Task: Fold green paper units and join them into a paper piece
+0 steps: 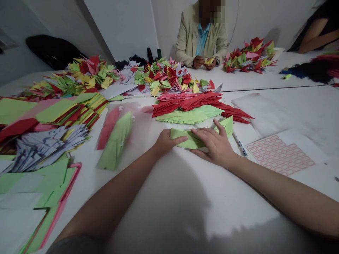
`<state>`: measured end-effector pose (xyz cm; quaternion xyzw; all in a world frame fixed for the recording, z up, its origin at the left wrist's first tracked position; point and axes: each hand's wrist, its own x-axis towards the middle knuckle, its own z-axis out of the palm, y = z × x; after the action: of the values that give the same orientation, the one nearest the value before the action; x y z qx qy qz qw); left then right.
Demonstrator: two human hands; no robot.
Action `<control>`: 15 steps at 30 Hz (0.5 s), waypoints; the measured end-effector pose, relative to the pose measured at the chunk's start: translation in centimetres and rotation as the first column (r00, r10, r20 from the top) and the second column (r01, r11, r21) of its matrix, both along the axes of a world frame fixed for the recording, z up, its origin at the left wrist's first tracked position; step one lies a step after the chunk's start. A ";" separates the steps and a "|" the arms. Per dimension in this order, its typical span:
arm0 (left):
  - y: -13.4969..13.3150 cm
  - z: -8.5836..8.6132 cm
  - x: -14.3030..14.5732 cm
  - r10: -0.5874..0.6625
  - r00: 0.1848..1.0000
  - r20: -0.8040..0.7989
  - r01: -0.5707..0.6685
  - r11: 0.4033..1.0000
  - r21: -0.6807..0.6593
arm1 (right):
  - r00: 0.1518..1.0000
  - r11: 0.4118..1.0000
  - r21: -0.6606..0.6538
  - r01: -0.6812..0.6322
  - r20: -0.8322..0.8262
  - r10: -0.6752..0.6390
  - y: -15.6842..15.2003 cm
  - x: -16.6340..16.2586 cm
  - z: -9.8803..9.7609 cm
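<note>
A folded light-green paper piece [190, 138] lies on the white table [185, 197] in front of me. My left hand [165, 141] pinches its left end, thumb on top. My right hand [214, 143] lies flat over its right part, fingers stretched and pressing it down. Just beyond it lie a flat stack of green folded pieces [189, 114] and a spread of red folded pieces [193, 102].
Heaps of coloured folded paper [169, 76] cover the far table. Stacks of paper sheets [53, 111] and grey folded pieces [45, 144] lie at left. A sticker sheet [280, 153] and a pen [239, 144] lie at right. A person in a beige jacket [201, 35] sits opposite, folding paper.
</note>
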<state>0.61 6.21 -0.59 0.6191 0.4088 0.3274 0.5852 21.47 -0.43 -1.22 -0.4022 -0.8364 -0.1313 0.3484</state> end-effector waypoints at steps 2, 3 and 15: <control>0.0 0.0 0.2 -0.026 0.999 0.033 0.028 0.998 -0.055 | 1.000 1.000 -0.006 0.015 -0.004 -0.015 0.1 0.1 -0.1; -0.1 -0.1 0.2 -0.033 0.998 0.055 0.037 0.997 -0.074 | 1.000 1.000 -0.011 0.022 -0.005 -0.022 0.2 0.2 -0.1; -0.4 0.3 0.6 -0.059 0.998 0.017 0.060 0.997 -0.055 | 0.999 1.000 0.016 -0.025 0.020 0.025 0.4 0.3 -0.2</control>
<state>1.17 5.79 -0.30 0.6119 0.3947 0.3032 0.6147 21.74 0.01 -1.47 -0.3874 -0.8438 -0.1380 0.3449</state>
